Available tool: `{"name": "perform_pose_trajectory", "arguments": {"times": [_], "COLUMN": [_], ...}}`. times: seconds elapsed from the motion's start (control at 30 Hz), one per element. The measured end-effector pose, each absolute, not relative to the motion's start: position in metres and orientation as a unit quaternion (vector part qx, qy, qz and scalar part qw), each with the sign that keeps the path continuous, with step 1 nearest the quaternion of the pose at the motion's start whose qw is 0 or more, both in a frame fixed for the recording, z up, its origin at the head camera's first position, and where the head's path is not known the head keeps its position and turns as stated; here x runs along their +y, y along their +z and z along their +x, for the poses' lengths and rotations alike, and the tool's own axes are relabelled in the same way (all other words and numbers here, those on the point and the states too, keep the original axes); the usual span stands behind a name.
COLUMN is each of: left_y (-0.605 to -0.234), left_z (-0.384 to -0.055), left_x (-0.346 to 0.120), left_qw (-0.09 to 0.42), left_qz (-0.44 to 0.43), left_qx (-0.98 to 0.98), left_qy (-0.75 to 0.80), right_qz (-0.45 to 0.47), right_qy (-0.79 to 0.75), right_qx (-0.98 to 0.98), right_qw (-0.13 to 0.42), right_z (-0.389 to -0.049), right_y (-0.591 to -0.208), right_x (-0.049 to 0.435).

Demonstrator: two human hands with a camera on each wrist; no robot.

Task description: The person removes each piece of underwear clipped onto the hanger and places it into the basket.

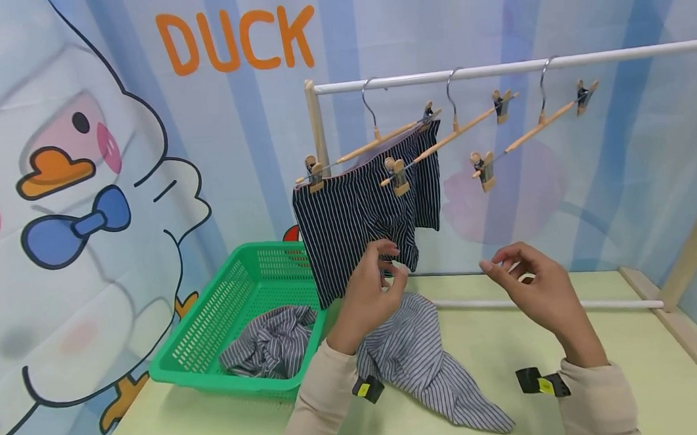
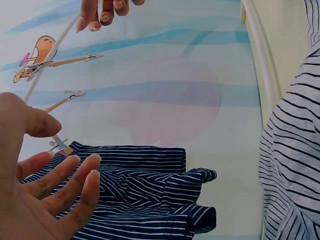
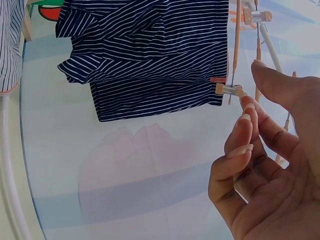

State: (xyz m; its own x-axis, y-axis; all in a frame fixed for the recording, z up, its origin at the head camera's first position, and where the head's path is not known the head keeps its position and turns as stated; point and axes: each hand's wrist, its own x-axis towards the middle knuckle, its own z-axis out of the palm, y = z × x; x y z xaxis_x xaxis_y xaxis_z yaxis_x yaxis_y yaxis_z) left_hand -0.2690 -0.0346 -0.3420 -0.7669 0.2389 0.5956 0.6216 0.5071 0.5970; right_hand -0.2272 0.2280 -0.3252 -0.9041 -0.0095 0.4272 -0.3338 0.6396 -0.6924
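My left hand (image 1: 373, 295) hovers in front of navy pinstriped shorts (image 1: 340, 228), its fingers loosely bent and nothing between them. Whether it touches the cloth cannot be told from the head view; the left wrist view shows the palm (image 2: 40, 210) apart from it. Two clips, one of them a wooden clip (image 1: 315, 173), hold the shorts by the waistband on the leftmost hanger (image 1: 368, 149). Off to the right, my right hand (image 1: 538, 293) is raised below the rightmost hanger (image 1: 539, 130), fingers relaxed and holding nothing. A grey striped garment (image 1: 418, 365) lies crumpled on the table beneath the hands.
Another clip hanger (image 1: 451, 136) hangs bare in the middle of the white rail (image 1: 494, 69). A green basket (image 1: 172, 358) at the left contains a bunched striped garment (image 1: 272, 346). The rack's lower bar (image 1: 601, 305) and wooden foot (image 1: 673, 325) stand on the pale table.
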Motion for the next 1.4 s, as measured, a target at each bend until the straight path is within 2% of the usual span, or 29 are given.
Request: {"name": "perform_pose_trajectory", "arguments": {"times": [0.27, 0.6, 0.9, 1.13, 1.4], "left_y": [-0.346, -0.353, -0.362, -0.366, -0.369], "left_z": [-0.266, -0.263, -0.264, -0.258, -0.250], "left_x": [-0.040, -0.046, -0.043, -0.040, -0.036], "left_qw": [0.204, 0.121, 0.016, -0.102, -0.121], "left_qz": [-0.270, -0.302, -0.289, -0.282, -0.267], "left_qx": [-0.860, -0.912, -0.941, -0.945, -0.953], "left_qy": [-0.382, -0.251, -0.174, -0.131, -0.073], "right_qz": [0.110, 0.129, 0.135, 0.138, 0.129], "right_qy": [0.410, 0.397, 0.382, 0.378, 0.376], "right_qx": [-0.882, -0.884, -0.888, -0.888, -0.892], "right_qw": [0.205, 0.210, 0.219, 0.222, 0.214], "right_z": [-0.228, -0.236, -0.243, -0.243, -0.242], "right_y": [-0.326, -0.328, -0.330, -0.330, -0.328], "right_x": [0.226, 0.221, 0.220, 0.222, 0.223]}}
